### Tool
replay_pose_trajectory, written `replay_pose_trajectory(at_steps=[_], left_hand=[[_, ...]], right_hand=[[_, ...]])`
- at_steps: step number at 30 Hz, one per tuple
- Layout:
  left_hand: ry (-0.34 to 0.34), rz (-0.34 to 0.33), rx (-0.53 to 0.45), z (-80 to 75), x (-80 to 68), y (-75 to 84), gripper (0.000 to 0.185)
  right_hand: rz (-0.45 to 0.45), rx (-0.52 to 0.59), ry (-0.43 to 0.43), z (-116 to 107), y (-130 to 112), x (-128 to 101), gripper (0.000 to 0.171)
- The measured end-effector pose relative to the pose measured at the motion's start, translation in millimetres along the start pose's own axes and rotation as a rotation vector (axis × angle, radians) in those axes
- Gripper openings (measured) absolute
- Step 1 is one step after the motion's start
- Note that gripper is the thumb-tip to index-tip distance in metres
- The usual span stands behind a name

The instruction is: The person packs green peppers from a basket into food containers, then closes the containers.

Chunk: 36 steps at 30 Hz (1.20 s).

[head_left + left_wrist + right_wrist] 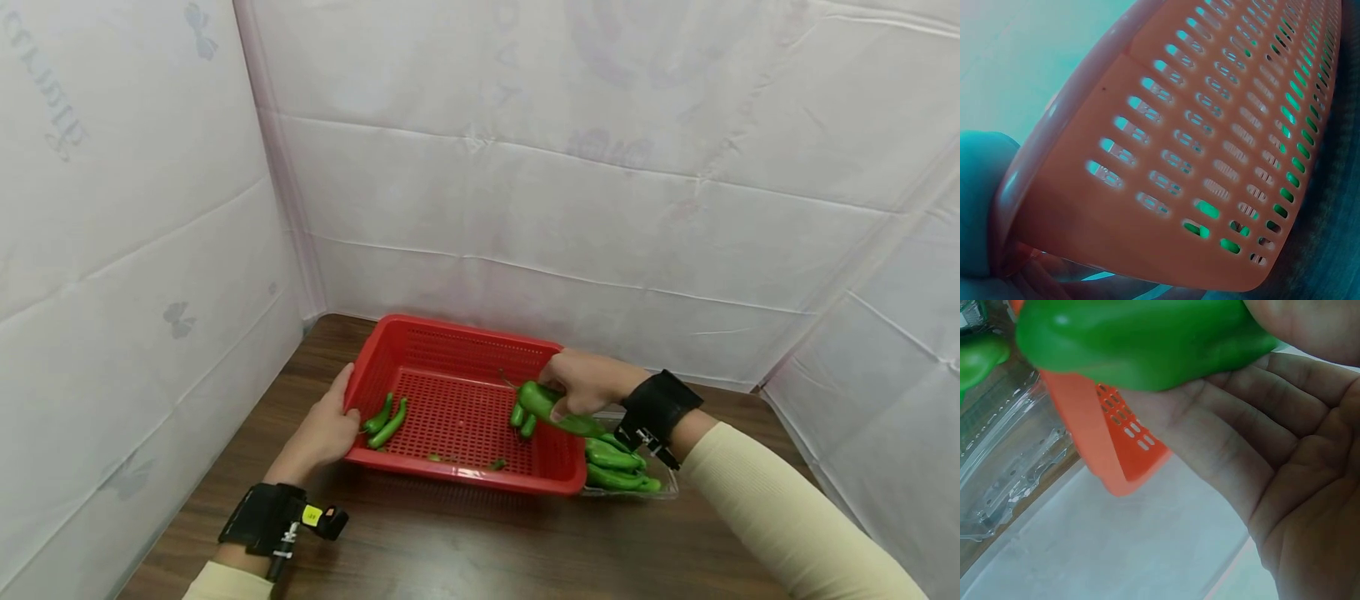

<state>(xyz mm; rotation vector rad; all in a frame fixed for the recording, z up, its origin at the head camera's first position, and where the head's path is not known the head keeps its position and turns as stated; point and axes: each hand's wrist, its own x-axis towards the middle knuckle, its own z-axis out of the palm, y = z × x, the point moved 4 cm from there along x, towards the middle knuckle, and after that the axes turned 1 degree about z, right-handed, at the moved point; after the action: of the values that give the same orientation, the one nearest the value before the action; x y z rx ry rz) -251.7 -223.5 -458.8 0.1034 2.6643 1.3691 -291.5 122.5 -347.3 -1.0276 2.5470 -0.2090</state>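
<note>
My left hand (327,423) grips the left rim of a red plastic basket (480,473). In the left wrist view the basket's slotted wall (1085,212) fills most of the picture, with part of the hand (982,200) around its rim. Over the basket's right end, my right hand (588,381) holds a large green pepper (543,402) between thumb and fingers. That same pepper (1135,344) spans the top of the right wrist view. Two slim green chilies (388,427) lie at the basket's left side, and smaller green peppers (522,419) lie under the held one.
A clear plastic tray (670,486) with several green peppers (615,467) stands against the basket's right side, partly behind my right wrist. Brown wood tabletop (465,550) runs in front. White sheeting (480,200) hangs behind and along both sides.
</note>
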Motion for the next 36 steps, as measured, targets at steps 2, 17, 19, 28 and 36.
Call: replay_pose_trajectory(at_steps=[2,17,19,28,36], left_hand=[[0.000,0.001,0.000,-0.1,0.2,0.1,0.075],[-0.006,-0.012,0.002,0.2,0.3,0.9,0.075],[-0.005,-0.012,0.001,0.3,0.1,0.6,0.075],[-0.005,0.001,0.005,0.0,-0.9,0.9,0.075],[-0.002,0.005,0.018,-0.5,-1.2,0.6,0.075]], right_hand=[[0.009,0.002,-0.001,-0.3,0.7,-1.3,0.042],[0.048,-0.003,-0.002,0.7,8.6,-13.1,0.043],[0.043,-0.005,0.005,1.3,10.6,-14.5,0.045],[0.031,0.008,0.006,3.9,17.8,-19.8,0.038],[0.053,0.017,0.001,4.6,22.4,-24.8,0.026]])
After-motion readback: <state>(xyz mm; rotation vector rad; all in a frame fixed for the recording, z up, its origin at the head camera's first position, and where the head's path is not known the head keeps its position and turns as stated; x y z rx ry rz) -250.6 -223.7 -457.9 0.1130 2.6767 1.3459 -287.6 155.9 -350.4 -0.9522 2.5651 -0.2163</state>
